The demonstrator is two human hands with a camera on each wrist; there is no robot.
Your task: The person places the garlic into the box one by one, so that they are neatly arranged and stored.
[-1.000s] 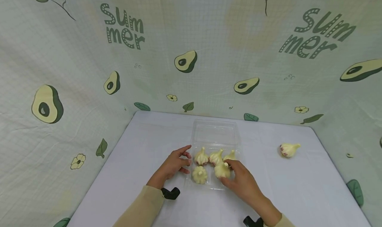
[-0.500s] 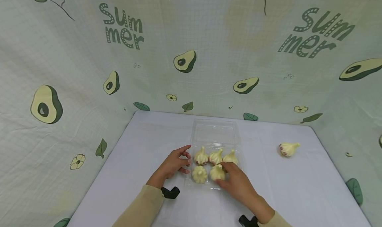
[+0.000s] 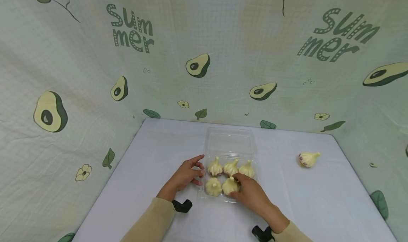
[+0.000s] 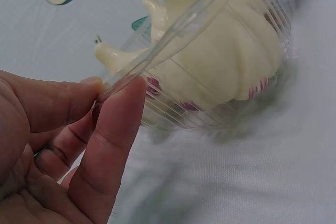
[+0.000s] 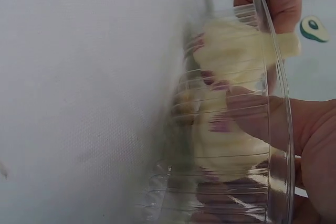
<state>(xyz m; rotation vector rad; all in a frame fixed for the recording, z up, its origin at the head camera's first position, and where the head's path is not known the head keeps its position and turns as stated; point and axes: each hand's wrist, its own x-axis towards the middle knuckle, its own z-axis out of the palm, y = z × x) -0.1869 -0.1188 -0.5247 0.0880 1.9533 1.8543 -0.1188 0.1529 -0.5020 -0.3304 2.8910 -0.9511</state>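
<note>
A clear plastic clamshell box [image 3: 229, 141] stands on the table with its lid laid back. My left hand [image 3: 188, 173] pinches the box's rim [image 4: 181, 27] on its left side between thumb and finger. In the front middle of the box, my right hand [image 3: 253, 194] holds a garlic bulb [image 3: 228, 187], its thumb [image 5: 249, 114] pressed against the bulb's side inside the wall. A second garlic bulb [image 3: 213, 188] sits front left, beside the held one. Three more, including the back-right garlic bulb [image 3: 247, 169], form the back row with stems up.
One loose garlic bulb [image 3: 308, 159] lies on its side at the right of the white-covered table [image 3: 287, 206]. A patterned cloth [image 3: 229, 93] rises behind the table and along both sides. Black wrist mounts [image 3: 182, 206] sit below both hands.
My right hand has carried its garlic bulb leftward and slightly toward me, from over the box's right part to beside the front-left bulb. My left hand stays on the rim.
</note>
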